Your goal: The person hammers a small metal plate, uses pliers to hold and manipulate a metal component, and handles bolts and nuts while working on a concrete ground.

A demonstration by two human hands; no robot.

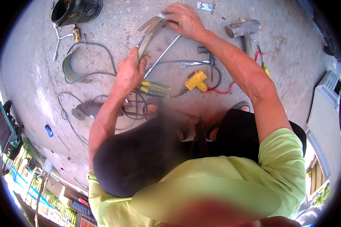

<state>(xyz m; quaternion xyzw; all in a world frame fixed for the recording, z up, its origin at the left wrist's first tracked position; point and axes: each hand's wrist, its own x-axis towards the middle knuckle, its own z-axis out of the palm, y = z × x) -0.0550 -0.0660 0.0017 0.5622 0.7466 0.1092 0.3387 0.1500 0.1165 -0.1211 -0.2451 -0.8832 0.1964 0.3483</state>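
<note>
**Two hands grip a curved metal strip over a concrete floor strewn with tools**

At the bottom of the frame is the person's lime-green shirt [280, 166], with dark trousers [140, 159] over bent knees just above it; both bare forearms rise from here toward the upper middle of the frame.

Left of centre, the left hand [129, 73] is clenched around the near end of a curved metal strip [149, 36]; the strip is thin, flat, grey and dull, bowed like part of a hoop, and it runs up and to the right from this hand. At the top centre, the right hand [185, 20] has its fingers curled down over the strip's far end, where a flat tab of metal sticks out to the left. A slim silver rod [163, 56] slants beneath the strip, between the two hands.

Just below the hands lie pliers [155, 89] with green and yellow grips; to their right sits a yellow plug block [195, 80] on a red cable, and above it a silver spanner [195, 64]. At left centre lies an angle grinder [88, 109] amid looping black cable; above it a curved green guard [70, 70].

Farthest away, a heavy hammer [243, 29] lies at the upper right, and a black bucket [76, 10] stands at the upper left, on the grey concrete floor [34, 56].
</note>
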